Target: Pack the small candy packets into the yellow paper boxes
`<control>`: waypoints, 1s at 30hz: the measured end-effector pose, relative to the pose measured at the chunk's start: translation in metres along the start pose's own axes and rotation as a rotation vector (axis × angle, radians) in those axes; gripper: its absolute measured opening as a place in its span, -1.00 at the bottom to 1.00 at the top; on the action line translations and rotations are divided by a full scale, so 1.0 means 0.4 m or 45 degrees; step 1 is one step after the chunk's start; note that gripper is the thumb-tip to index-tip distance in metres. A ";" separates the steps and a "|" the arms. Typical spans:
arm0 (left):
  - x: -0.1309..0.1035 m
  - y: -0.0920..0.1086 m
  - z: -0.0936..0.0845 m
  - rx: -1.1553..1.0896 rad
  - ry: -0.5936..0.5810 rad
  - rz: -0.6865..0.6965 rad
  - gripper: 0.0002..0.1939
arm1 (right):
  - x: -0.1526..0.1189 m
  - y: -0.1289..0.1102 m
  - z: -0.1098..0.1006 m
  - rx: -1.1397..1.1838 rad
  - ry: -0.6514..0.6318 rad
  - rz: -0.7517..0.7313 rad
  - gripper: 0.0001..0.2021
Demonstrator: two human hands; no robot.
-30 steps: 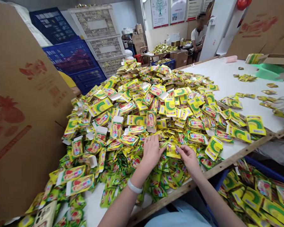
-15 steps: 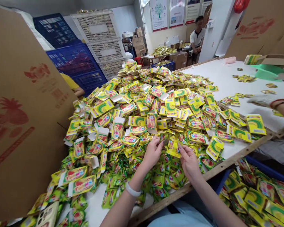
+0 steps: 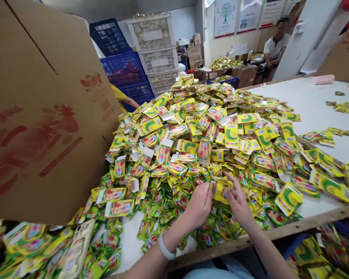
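A small yellow packet (image 3: 221, 192) lies between my two hands, just above a large pile of yellow and green candy boxes (image 3: 177, 130) and shiny green pouches (image 3: 149, 236). My left hand (image 3: 200, 202), with a white band on its wrist, is closed, its fingertips at the packet's left edge. On the other side, my right hand (image 3: 237, 199) has its fingers apart; the thumb is close to the packet's right edge, and whether it touches I cannot tell. Part of the packet's left side is hidden by my left fingers.
A big cardboard carton (image 3: 52, 155) stands at the left. A phone in a pale case (image 3: 77, 248) lies among packets on the white table (image 3: 282, 93). Packed boxes fill a blue bin below right. White crates (image 3: 152, 33) are stacked behind; a seated person (image 3: 275, 50) is at the back.
My view has swung left. My left hand has moved onto the packet's left edge, and my right fingers have spread from their pinch on its right side.
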State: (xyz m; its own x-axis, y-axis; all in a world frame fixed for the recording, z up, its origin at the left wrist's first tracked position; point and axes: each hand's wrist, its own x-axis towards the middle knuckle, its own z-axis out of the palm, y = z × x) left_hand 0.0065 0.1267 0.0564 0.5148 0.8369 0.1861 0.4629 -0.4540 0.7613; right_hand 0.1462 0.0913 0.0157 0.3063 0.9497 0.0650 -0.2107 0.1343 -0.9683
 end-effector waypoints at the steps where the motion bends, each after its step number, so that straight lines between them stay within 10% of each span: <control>1: -0.005 0.000 -0.001 0.111 0.000 0.035 -0.56 | -0.001 -0.002 -0.003 0.007 -0.106 0.033 -0.55; 5: 0.000 -0.015 -0.071 0.408 0.088 -0.015 -0.53 | 0.013 -0.013 -0.022 0.165 -0.094 0.097 -0.63; 10: 0.061 -0.084 -0.234 0.848 0.445 -0.798 -0.47 | 0.036 -0.004 -0.053 0.221 -0.014 0.184 -0.66; 14: 0.119 -0.119 -0.250 0.898 0.437 -0.879 -0.15 | 0.033 0.011 -0.027 0.231 -0.073 0.246 -0.61; 20: 0.104 -0.167 -0.239 0.228 0.566 -0.671 0.04 | 0.026 0.012 -0.042 0.244 -0.020 0.297 -0.61; 25: 0.029 -0.198 -0.256 -0.671 0.653 -0.555 -0.30 | 0.033 0.008 -0.069 0.305 0.009 0.325 -0.65; 30: -0.010 -0.143 -0.191 -0.874 0.758 -0.497 -0.51 | 0.047 -0.043 0.003 0.331 -0.297 0.285 -0.71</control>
State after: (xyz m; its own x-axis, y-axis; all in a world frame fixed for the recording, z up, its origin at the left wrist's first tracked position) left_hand -0.0773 0.1726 0.0596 -0.1190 0.9928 -0.0162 -0.0926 0.0051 0.9957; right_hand 0.1544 0.1073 0.0339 0.0137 0.9982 -0.0585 -0.4846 -0.0446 -0.8736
